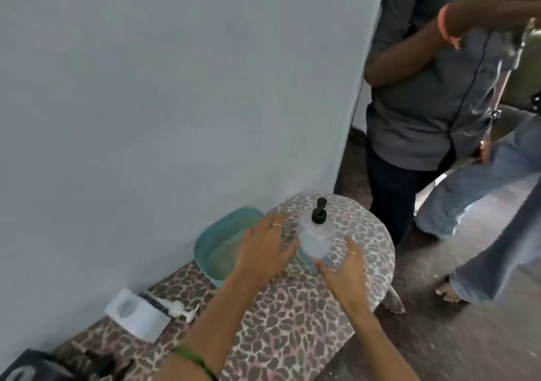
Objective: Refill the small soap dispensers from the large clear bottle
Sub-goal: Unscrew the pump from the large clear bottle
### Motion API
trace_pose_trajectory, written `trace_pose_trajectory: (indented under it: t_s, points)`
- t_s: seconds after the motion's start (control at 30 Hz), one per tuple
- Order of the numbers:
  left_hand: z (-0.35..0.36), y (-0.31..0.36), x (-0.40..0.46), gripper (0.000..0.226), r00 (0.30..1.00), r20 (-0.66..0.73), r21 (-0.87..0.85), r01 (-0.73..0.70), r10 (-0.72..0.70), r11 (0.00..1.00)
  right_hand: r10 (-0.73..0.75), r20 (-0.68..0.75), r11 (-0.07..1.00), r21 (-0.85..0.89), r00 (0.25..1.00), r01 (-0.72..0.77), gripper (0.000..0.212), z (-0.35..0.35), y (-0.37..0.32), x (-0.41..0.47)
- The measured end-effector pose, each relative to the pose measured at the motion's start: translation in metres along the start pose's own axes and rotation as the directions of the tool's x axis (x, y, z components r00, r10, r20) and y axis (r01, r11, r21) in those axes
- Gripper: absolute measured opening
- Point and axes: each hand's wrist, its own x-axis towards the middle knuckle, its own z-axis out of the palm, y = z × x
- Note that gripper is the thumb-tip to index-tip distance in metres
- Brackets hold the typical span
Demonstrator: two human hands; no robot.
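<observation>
A large clear bottle [314, 238] with a black pump top stands upright on the leopard-print table [292, 322], with bluish liquid low inside. My left hand [263, 249] is spread beside its left wall, thumb touching or nearly touching it. My right hand [347, 272] is spread at its lower right, fingers apart, just off or grazing the base. Neither hand is closed around it. A small white square dispenser [137, 314] sits uncapped near the wall at the left, its white pump [175, 309] lying beside it. A dark dispenser [32, 366] shows at the bottom-left corner.
A teal plastic basin [225, 243] holding some liquid sits against the grey wall behind my left hand. Two other people [424, 102] stand close past the table's rounded far end on the right, one reaching an arm overhead. Bare feet are on the floor there.
</observation>
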Motion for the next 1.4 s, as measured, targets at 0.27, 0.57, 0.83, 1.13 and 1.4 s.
trace_pose_trajectory:
  t_s: [0.27, 0.57, 0.83, 1.13, 1.4]
  points:
    - [0.025, 0.024, 0.041, 0.069, 0.990, 0.127, -0.102, 0.070, -0.056, 0.992, -0.010, 0.140, 0.978, 0.206, 0.990, -0.019, 0.080, 0.030, 0.014, 0.043]
    - [0.039, 0.028, 0.056, 0.060, 0.985, 0.154, -0.258, 0.112, -0.073, 0.960, 0.027, 0.099, 0.970, 0.238, 0.995, -0.050, 0.078, 0.022, 0.008, 0.045]
    - [0.025, 0.007, -0.010, 0.043, 0.978, 0.174, -0.416, 0.178, -0.114, 0.892, -0.023, 0.274, 0.998, 0.062, 0.961, 0.006, 0.071, 0.023, 0.018, -0.020]
    - [-0.003, -0.021, -0.053, 0.035, 0.976, 0.162, -0.463, 0.205, -0.144, 0.863, -0.164, 0.470, 0.986, 0.090, 0.867, 0.138, 0.056, 0.036, -0.002, -0.049]
    - [-0.030, -0.066, -0.116, 0.029, 0.953, -0.066, -0.512, 0.221, -0.294, 0.830, -0.373, 0.603, 0.928, 0.233, 0.704, 0.292, 0.065, 0.083, -0.032, -0.091]
